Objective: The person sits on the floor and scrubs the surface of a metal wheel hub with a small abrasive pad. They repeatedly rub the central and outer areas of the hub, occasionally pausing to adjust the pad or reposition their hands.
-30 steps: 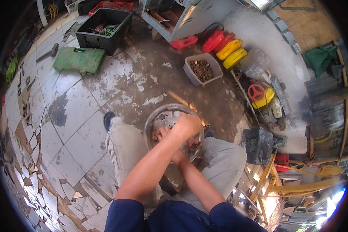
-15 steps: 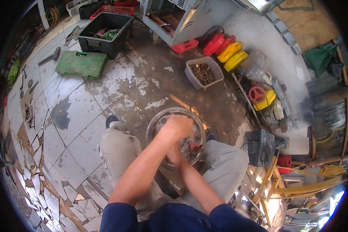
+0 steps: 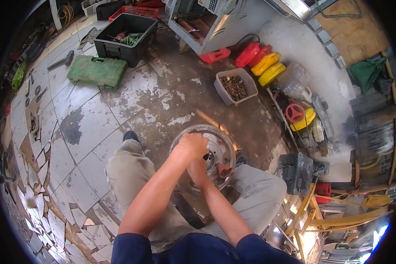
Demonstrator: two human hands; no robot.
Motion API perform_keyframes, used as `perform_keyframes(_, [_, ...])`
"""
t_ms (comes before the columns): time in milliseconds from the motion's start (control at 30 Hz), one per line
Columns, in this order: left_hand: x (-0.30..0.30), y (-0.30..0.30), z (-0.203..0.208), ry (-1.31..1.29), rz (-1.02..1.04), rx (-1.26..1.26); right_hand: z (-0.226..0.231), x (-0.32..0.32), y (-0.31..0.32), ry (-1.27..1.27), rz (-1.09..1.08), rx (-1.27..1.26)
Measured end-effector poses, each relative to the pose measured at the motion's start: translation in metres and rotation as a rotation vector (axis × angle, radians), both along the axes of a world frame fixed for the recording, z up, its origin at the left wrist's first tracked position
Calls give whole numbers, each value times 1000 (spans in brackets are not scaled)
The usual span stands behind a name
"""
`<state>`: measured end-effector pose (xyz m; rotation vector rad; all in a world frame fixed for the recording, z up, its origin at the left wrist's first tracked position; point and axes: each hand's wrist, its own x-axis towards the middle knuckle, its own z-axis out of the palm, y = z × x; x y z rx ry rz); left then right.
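A round, worn grey steel wheel rim point(image 3: 226, 147) lies between my knees, with holes around its centre. Over its left part, my left hand point(image 3: 192, 146) is closed, knuckles up. Just below and against it, my right hand point(image 3: 197, 170) is closed too, thumb side toward the left hand. Whatever the fingers grip is hidden by the hands themselves. To the right of my right hand, a folded reddish-brown piece, like sandpaper point(image 3: 225, 170), rests on the rim.
Ahead stand a tub of bolts point(image 3: 234, 88), a green tool case point(image 3: 97, 71) and a black crate point(image 3: 126, 40). A hammer point(image 3: 60, 60) lies at far left. Yellow jugs point(image 3: 265, 64) line the right wall near a black battery-like box point(image 3: 295, 172). Broken tiles point(image 3: 70, 229) cover the near-left floor.
Both hands have shifted left on the wheel rim, uncovering its centre hole. The reddish-brown piece stays on the rim. The whole view has shifted slightly.
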<state>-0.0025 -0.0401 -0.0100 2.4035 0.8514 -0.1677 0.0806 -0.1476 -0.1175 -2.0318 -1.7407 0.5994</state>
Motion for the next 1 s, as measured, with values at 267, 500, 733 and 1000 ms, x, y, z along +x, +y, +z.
perform_keyframes(267, [10,-2,-2,-63,7,33,-10,9,-2,13,133,187])
perform_keyframes(500, [8,-4,1,-38,4,33,-8,3,1,55,107,218])
perform_keyframes(733, [14,-3,-2,0,-28,40,-1,8,2,58,134,216])
perform_keyframes(1000, [13,-4,0,19,-43,37,9,11,0,101,165,213])
